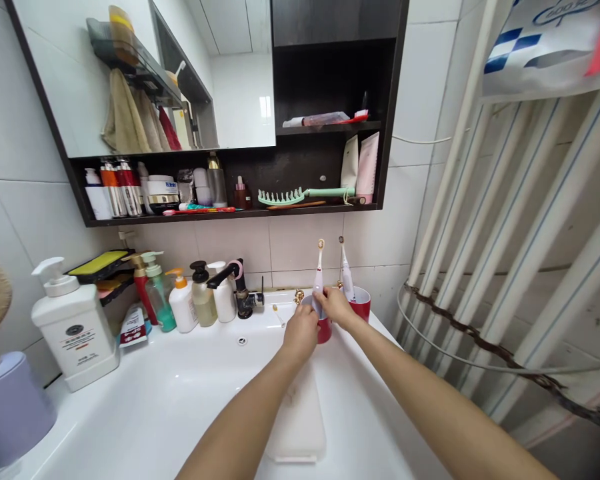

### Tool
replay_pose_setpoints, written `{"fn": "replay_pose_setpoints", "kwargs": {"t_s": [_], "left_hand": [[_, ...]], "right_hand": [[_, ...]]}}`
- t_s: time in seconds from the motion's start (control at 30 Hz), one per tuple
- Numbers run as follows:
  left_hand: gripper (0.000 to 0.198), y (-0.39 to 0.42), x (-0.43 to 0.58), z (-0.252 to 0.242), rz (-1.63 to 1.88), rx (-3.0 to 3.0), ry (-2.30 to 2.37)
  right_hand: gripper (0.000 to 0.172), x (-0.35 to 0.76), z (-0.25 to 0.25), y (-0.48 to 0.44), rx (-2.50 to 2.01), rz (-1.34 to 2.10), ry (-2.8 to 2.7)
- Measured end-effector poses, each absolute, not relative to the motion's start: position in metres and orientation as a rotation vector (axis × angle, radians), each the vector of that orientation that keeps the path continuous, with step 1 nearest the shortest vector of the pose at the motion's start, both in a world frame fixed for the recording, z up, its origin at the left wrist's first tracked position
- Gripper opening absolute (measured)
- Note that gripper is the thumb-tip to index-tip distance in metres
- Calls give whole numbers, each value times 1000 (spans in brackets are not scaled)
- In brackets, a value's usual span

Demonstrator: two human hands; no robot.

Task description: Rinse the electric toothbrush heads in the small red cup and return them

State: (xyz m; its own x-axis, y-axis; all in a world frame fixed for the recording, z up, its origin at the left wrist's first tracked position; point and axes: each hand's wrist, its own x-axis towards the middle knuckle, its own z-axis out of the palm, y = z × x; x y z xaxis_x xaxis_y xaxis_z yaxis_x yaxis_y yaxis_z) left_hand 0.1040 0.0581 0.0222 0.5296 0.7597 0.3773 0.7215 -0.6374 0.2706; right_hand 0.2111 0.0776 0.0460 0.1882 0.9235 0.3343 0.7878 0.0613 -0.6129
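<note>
Okay, right of the tap [242, 293], right hand [338, 306] pinches a toothbrush [319, 277] by a red cup [324, 332]; left hand [301, 331] curls against it, can't tell how tight.

Left hand [303, 328] at a red cup [324, 331], right hand [333, 304] on a white toothbrush [319, 279], black faucet [241, 293] to their left.
</note>
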Motion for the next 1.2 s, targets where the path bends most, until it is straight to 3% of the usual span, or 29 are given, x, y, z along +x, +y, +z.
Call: {"fn": "replay_pose_setpoints", "kwargs": {"t_s": [0.37,0.67,0.83,0.97,1.07,1.2], "left_hand": [[25,106,127,18,813,2635,1290],[28,99,124,24,1060,2418,1143],[29,80,110,37,1246,2109,1108],[48,49,93,70,1370,1801,1016],[62,11,81,103,1425,1692,818],[66,-35,72,134,1343,1410,266]], "right_hand": [[24,224,42,131,-1903,166,-1637],[19,222,48,124,-1773,108,-1593],[36,205,65,91,-1627,52,-1508],[51,185,81,38,-1326,199,-1414],[61,169,98,-7,-914,435,-1293],[60,153,116,-51,-654,635,-1283]]}}
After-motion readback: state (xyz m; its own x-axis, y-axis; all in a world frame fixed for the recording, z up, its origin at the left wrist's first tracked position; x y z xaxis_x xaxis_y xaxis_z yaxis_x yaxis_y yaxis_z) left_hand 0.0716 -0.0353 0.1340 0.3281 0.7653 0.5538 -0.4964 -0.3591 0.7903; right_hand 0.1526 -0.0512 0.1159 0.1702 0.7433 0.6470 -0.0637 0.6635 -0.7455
